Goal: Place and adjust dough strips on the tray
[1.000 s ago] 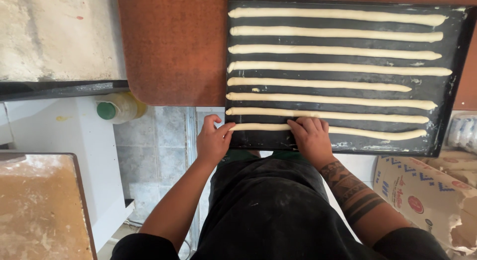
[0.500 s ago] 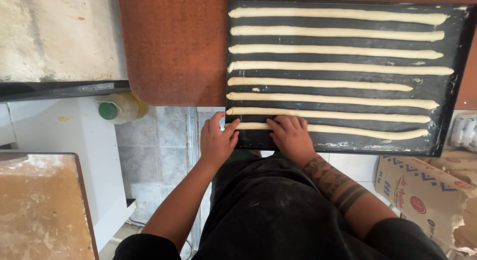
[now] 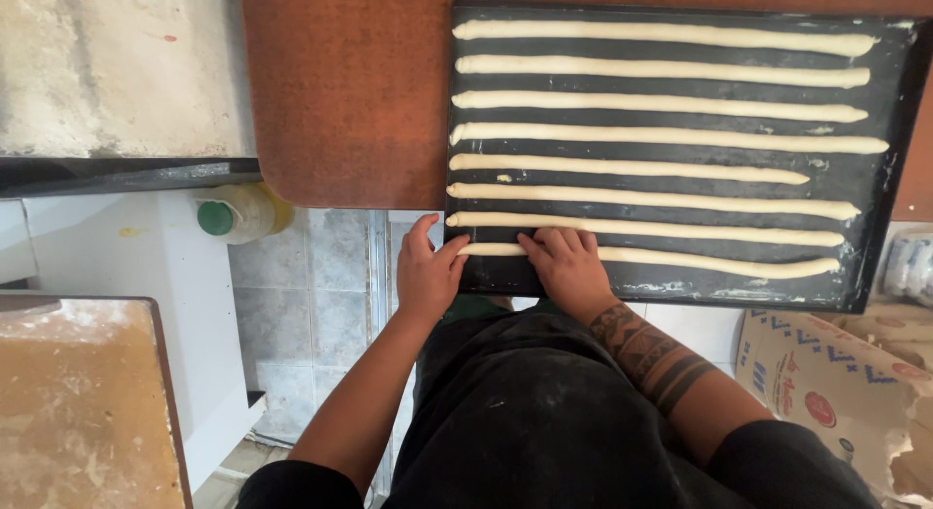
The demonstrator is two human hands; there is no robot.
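At the far left of the frame I see a floury wooden board (image 3: 83, 412) in the lower corner and a pale, dusted stone slab (image 3: 117, 67) in the upper corner, with a white cabinet (image 3: 155, 266) between them. Just right of that, a plastic bottle with a green cap (image 3: 238, 213) lies under the edge of the reddish-brown counter (image 3: 350, 91), above a grey tiled floor (image 3: 311, 305). Moving toward the centre, my left hand (image 3: 426, 271) sits at the near left corner of the black baking tray (image 3: 880, 193), fingers together and thumb out against the tray's edge; I cannot tell whether it grips the rim. My right hand (image 3: 567, 266) lies flat, fingers pressed together, on the left end of the nearest dough rope (image 3: 700, 262), which runs along the lower edge of the tray. Seven more long dough ropes (image 3: 661, 103) lie parallel above it, filling the tray toward the upper right. My dark apron (image 3: 544, 412) fills the lower middle, and a printed cardboard box (image 3: 836, 383) stands at lower right, close under the tray's near edge.
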